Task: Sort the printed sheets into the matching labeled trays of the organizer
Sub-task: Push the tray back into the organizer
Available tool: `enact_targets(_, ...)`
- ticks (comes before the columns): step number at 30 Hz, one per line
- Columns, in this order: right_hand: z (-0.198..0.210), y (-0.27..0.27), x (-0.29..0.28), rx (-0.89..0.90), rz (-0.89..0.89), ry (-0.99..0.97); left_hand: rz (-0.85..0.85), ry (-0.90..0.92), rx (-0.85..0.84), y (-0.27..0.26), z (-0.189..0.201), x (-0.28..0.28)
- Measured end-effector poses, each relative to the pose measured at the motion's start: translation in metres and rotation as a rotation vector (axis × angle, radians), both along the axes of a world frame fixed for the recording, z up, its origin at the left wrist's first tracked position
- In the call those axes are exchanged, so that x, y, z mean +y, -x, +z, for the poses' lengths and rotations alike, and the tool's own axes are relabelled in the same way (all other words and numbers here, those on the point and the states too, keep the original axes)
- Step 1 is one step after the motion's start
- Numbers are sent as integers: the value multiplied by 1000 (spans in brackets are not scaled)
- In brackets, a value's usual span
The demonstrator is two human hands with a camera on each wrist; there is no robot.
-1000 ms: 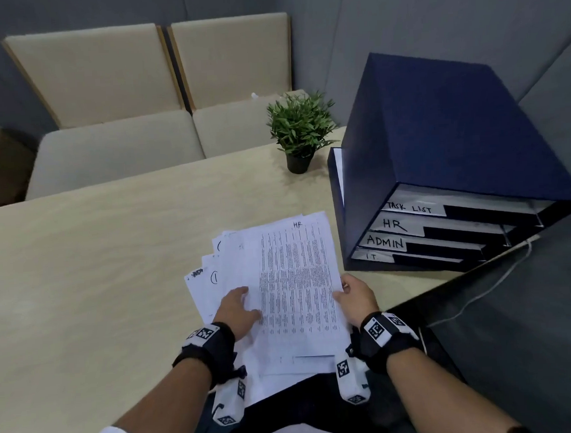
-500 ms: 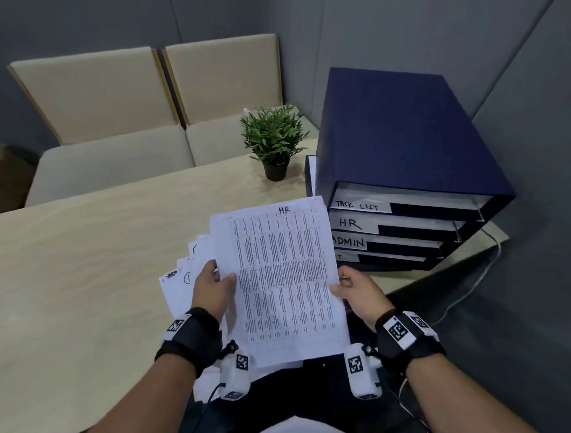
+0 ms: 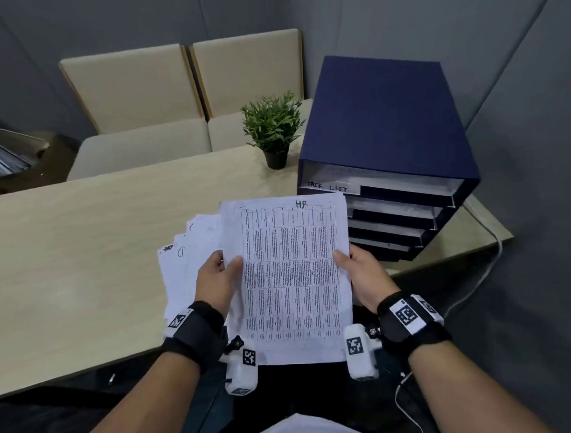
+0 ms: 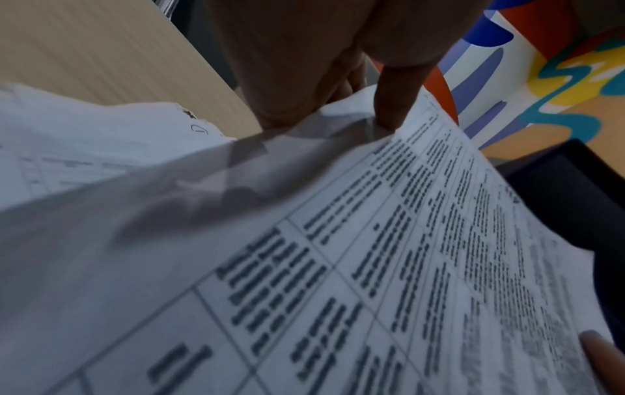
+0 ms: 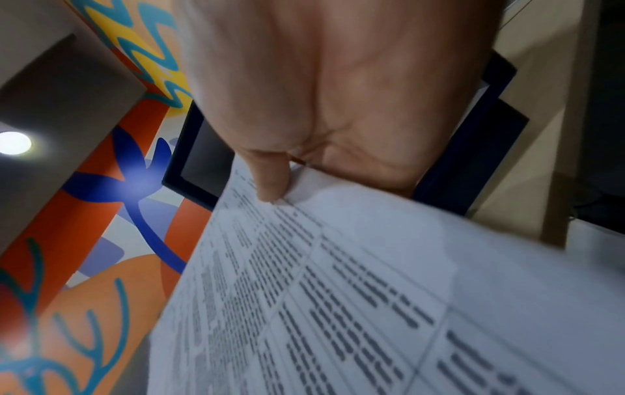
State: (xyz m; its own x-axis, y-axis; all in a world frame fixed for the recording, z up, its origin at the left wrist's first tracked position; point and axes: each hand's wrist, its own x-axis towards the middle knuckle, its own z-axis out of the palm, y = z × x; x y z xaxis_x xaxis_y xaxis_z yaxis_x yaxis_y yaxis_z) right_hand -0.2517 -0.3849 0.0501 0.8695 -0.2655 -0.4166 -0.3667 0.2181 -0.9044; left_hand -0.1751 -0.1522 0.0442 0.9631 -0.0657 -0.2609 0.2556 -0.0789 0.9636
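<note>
Head view: grey walls surround our wooden table [image 3: 80, 247]; left hand [image 3: 216, 283] and right hand [image 3: 363, 275] pinch the HR sheet [image 3: 291, 282] by its edges, lifted before the navy organizer [image 3: 386, 138], hiding three tray labels. Left wrist: thumb [image 4: 399, 101] atop blurred print. Right wrist: thumb [image 5: 270, 176] likewise; fingers beneath hidden.

You have a pale wood-grain table [image 3: 81, 253] in front of you, its near edge running across just ahead of your body. At its far right corner stands a dark blue organizer [image 3: 386, 138] with stacked trays facing you, the top one labeled TASK LIST. Just to the left of the organizer sits a small potted plant [image 3: 273, 131] in a dark pot. A fanned pile of loose sheets [image 3: 187, 254] lies near the front edge, partly overhanging it.
</note>
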Motion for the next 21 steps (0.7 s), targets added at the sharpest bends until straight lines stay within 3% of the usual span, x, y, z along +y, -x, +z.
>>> enact_targets(11, 12, 55, -67, 22, -277, -40, -130, -1, 0, 28, 17, -87)
enact_targets(18, 23, 54, -96, -18, -441, -51, -301, -69, 21, 30, 26, -107)
enact_targets(21, 28, 55, -101, -38, -425, -56, -293, -18, 13, 34, 34, -114)
